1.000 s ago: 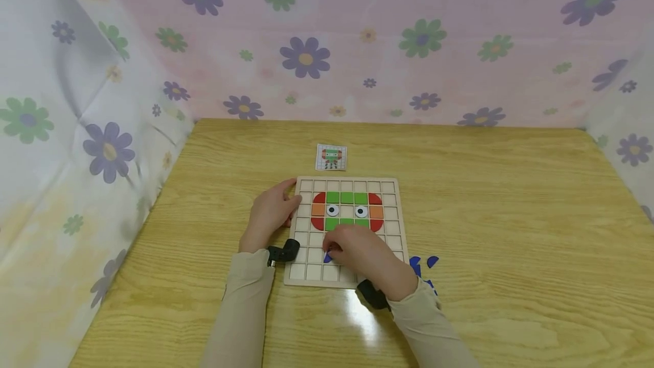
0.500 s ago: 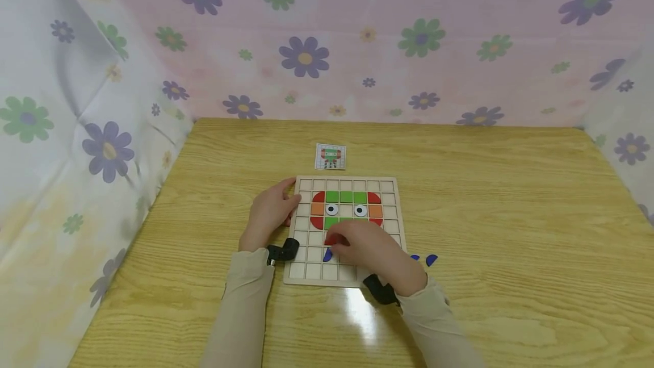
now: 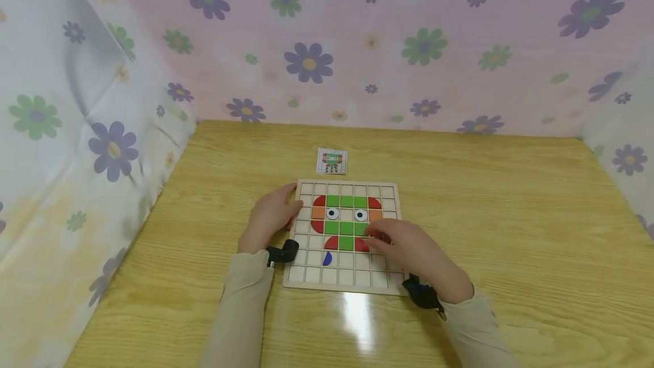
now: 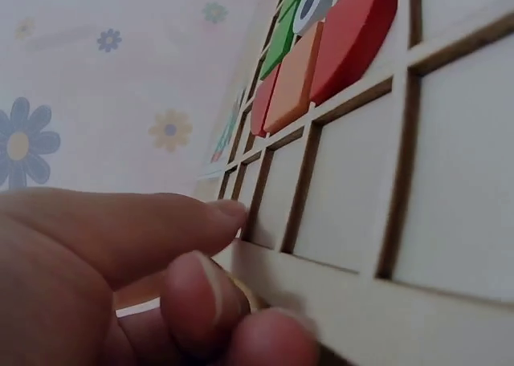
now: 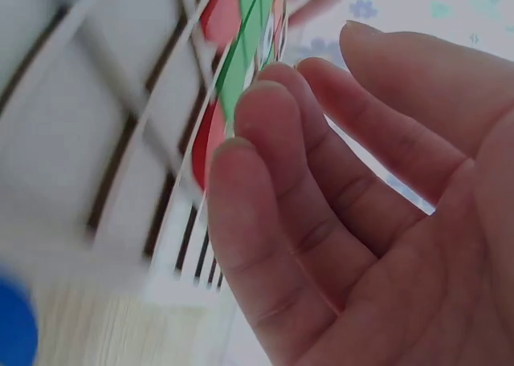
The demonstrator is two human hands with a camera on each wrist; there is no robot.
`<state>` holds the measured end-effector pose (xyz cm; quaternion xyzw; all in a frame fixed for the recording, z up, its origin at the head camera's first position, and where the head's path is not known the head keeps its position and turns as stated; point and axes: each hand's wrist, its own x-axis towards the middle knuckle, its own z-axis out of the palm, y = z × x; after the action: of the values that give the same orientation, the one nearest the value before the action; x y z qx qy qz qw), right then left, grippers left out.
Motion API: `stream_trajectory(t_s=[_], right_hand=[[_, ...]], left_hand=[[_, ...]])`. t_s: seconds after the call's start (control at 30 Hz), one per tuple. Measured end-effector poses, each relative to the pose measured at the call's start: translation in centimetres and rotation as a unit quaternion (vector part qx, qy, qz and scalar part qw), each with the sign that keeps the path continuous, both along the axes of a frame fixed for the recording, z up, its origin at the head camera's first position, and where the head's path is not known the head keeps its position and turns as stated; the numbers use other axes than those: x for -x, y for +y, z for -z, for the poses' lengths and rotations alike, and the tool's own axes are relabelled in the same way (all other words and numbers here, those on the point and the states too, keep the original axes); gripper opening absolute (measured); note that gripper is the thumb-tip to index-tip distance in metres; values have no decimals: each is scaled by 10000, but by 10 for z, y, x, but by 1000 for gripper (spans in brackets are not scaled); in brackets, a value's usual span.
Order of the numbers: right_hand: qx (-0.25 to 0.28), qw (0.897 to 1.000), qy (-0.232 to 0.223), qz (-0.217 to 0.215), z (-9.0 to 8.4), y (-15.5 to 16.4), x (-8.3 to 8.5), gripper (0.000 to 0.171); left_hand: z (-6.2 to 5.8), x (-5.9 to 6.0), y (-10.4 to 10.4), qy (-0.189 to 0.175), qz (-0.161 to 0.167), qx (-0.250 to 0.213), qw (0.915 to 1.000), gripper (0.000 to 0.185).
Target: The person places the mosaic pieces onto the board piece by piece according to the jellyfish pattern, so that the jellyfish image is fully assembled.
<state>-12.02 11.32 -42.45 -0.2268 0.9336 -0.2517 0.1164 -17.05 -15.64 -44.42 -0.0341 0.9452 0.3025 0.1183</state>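
A wooden grid board (image 3: 301,274) lies on the table. It bears a face of green squares (image 3: 346,228), orange squares (image 3: 318,213), red rounded pieces (image 3: 331,243) and eye discs (image 3: 332,213). My left hand (image 3: 269,214) grips the board's left edge; in the left wrist view its thumb (image 4: 217,217) touches the rim. Above the lower right of the face hovers my right hand (image 3: 411,246), its fingers loosely bent, holding nothing. Its fingertips are by a red piece (image 3: 361,245) and hide part of the face's right side. A blue half-disc (image 3: 327,258) lies in a lower cell.
Behind the board lies a small picture card (image 3: 332,161) showing a coloured figure on a grid. Part of a blue piece (image 5: 14,326) shows beside the board in the right wrist view. Flowered cloth (image 3: 357,61) stands around the wooden table (image 3: 485,197).
My right hand has moved rightward from the blue half-disc to the right red piece, uncovering the lower green and red pieces. The blue half-disc stays in its cell. My left hand holds its place.
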Motion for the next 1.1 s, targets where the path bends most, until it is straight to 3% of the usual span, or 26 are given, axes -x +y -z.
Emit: stream_trajectory(t_s=[0.23, 0.47, 0.57, 0.77, 0.97, 1.1], right_hand=[[-4, 9999, 86, 133, 6, 34, 8, 17], [-99, 9998, -22, 183, 11, 56, 13, 20], [-212, 9996, -95, 184, 9, 68, 14, 22], [-220, 9996, -144, -113, 12, 103, 11, 25], [330, 9966, -536, -523, 17, 119, 5, 29], [356, 9929, -737, -862, 18, 115, 4, 28]], left_hand=[[-3, -6, -3, -428, -5, -190, 9989, 63], [-3, -9, -3, -469, -180, -111, 9987, 57], [-4, -9, 1, -263, -187, 292, 9991, 55], [-7, -9, 11, 21, -72, 1250, 9921, 52], [-11, -6, 13, 73, -87, 1191, 9928, 49], [-12, -6, 11, -59, -149, 1128, 9935, 49]])
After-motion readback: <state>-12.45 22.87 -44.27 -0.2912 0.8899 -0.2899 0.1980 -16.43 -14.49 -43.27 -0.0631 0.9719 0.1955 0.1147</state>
